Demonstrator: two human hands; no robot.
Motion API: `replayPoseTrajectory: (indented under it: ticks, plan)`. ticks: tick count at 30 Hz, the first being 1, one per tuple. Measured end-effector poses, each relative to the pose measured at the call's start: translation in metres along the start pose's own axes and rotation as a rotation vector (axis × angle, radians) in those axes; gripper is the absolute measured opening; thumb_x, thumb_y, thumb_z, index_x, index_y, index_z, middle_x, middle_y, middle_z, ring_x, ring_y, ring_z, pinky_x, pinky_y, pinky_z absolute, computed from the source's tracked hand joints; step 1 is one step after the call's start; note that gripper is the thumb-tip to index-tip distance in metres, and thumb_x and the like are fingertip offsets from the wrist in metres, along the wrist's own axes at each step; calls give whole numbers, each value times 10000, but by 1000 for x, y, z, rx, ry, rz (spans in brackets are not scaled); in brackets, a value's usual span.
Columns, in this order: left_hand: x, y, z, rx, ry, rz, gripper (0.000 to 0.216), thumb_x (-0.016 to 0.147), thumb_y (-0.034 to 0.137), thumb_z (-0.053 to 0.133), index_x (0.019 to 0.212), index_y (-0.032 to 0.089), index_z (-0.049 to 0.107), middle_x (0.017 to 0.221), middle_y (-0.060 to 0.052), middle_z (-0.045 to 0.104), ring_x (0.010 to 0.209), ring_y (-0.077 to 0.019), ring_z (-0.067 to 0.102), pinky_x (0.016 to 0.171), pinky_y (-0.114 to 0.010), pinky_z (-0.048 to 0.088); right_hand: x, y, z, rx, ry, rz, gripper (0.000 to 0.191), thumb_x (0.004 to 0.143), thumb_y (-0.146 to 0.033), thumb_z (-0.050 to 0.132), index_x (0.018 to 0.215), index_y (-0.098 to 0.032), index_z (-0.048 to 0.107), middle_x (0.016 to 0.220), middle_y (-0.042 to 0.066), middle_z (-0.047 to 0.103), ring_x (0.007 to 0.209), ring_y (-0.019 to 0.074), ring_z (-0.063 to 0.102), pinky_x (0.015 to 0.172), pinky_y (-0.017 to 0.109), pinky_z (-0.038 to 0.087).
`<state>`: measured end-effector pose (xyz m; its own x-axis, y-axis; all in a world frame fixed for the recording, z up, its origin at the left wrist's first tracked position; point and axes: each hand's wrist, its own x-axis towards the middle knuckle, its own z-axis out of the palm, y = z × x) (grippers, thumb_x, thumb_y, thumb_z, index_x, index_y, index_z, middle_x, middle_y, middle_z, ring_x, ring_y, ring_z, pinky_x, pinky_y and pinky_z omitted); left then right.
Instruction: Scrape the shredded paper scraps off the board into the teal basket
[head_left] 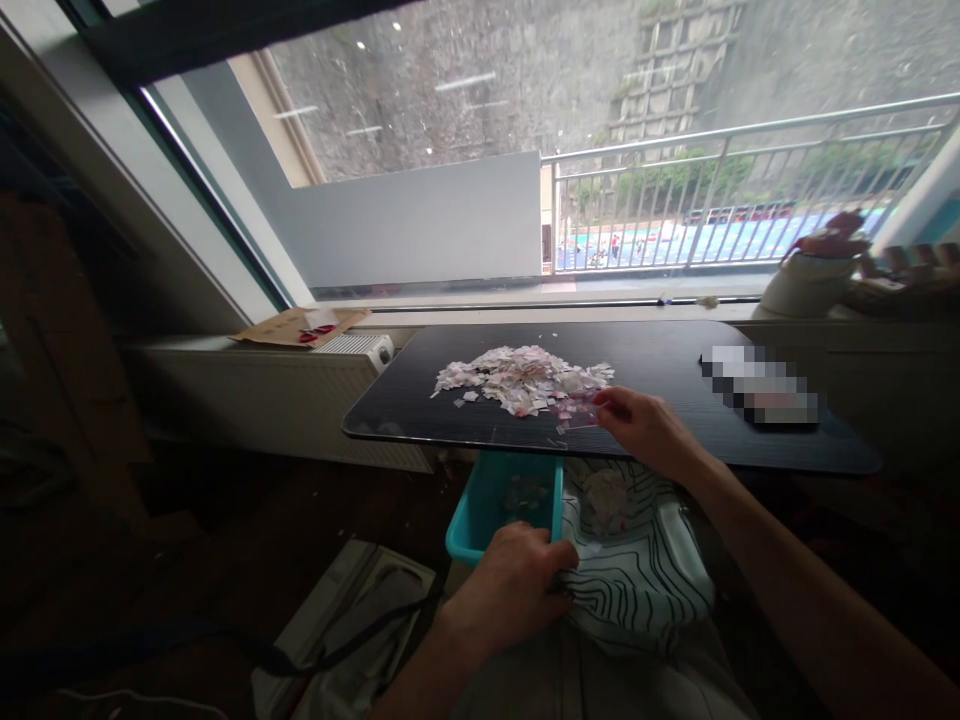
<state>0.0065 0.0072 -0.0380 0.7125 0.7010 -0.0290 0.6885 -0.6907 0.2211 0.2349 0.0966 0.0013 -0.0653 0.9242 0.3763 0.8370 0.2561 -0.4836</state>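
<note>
A loose heap of small paper scraps (525, 375), mostly white with some pinkish bits, lies on the dark tabletop (405, 405). At the heap's right edge my right hand (637, 425) is closed, its fingertips pinching a thin, clear pinkish plastic piece (577, 415). My left hand (517, 575) is below the table edge, its fingers curled closed on the near edge of a white bag with wavy black stripes (637, 575). Pale scraps (606, 500) lie in the bag. Left of it stands a teal bin (469, 520) with some scraps inside.
A phone-like dark object (784, 412), partly blurred out, rests at the table's right. Cardboard (277, 325) with red-handled scissors (318, 332) lies above the radiator (300, 390) at left. A window is behind the table. A pale box (352, 620) sits low left.
</note>
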Motion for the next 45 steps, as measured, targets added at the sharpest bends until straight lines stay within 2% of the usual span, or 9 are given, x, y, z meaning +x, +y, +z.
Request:
replayPoseTrajectory:
  ticks: [5, 11, 16, 22, 28, 33, 38, 42, 45]
  plan:
    - [0, 0, -1, 12, -5, 2, 142, 776, 288, 642, 911, 248, 628, 716, 9, 597, 693, -188, 549, 624, -265, 355, -1, 2, 2, -96, 72, 41, 281, 830, -291, 472, 1014, -192, 661, 772, 50, 701, 695, 201, 632, 630, 286, 411]
    - [1, 1, -2, 20, -15, -4, 156, 765, 305, 658, 906, 244, 631, 716, 4, 601, 697, -190, 555, 614, -258, 357, -8, -4, 11, 89, -39, -34, 238, 823, -310, 498, 965, -211, 662, 728, 13, 693, 660, 165, 625, 604, 252, 417]
    - [1, 1, -3, 16, -11, -1, 151, 769, 318, 659, 897, 243, 630, 701, 8, 596, 675, -185, 554, 613, -257, 362, -4, -4, 14, 76, 24, -2, 252, 814, -320, 513, 978, -199, 661, 748, 26, 704, 667, 171, 624, 607, 260, 419]
    - [-1, -1, -3, -13, -4, -13, 169, 758, 292, 669, 916, 241, 632, 719, 7, 603, 702, -193, 568, 631, -263, 371, -6, -10, 16, 152, -65, -56, 244, 807, -309, 506, 957, -201, 665, 739, 18, 701, 646, 159, 621, 601, 251, 432]
    - [-9, -7, -6, -100, 8, -54, 150, 746, 228, 667, 894, 230, 640, 747, 4, 617, 733, -186, 574, 651, -257, 373, 10, 6, 3, -29, 93, 30, 266, 810, -293, 491, 998, -214, 662, 775, 28, 713, 668, 177, 629, 620, 270, 417]
    - [-12, -8, -7, -134, 19, -60, 120, 737, 188, 654, 854, 214, 640, 741, 2, 614, 737, -183, 571, 652, -261, 366, 17, 17, 2, -89, 46, 32, 284, 813, -269, 470, 1019, -208, 657, 801, 39, 716, 683, 186, 633, 621, 272, 411]
    - [-10, -7, -7, -139, 0, -60, 128, 741, 176, 633, 864, 212, 643, 750, -5, 618, 748, -190, 573, 659, -265, 366, 16, 12, -3, -137, 78, 72, 292, 810, -261, 469, 1019, -201, 663, 809, 49, 714, 726, 204, 638, 662, 287, 414]
    - [-9, -8, -7, -131, -7, -65, 156, 748, 175, 620, 896, 217, 643, 769, -9, 625, 772, -201, 576, 675, -272, 370, 19, 6, 2, -56, 38, 0, 282, 811, -263, 477, 1017, -215, 663, 799, 32, 714, 686, 173, 629, 621, 255, 407]
    - [-9, -9, -6, -130, -6, -66, 154, 748, 173, 619, 895, 218, 640, 760, -6, 617, 761, -200, 570, 667, -270, 368, 20, 6, 4, -88, 4, -10, 276, 815, -272, 473, 997, -215, 673, 776, 37, 713, 673, 177, 622, 603, 256, 393]
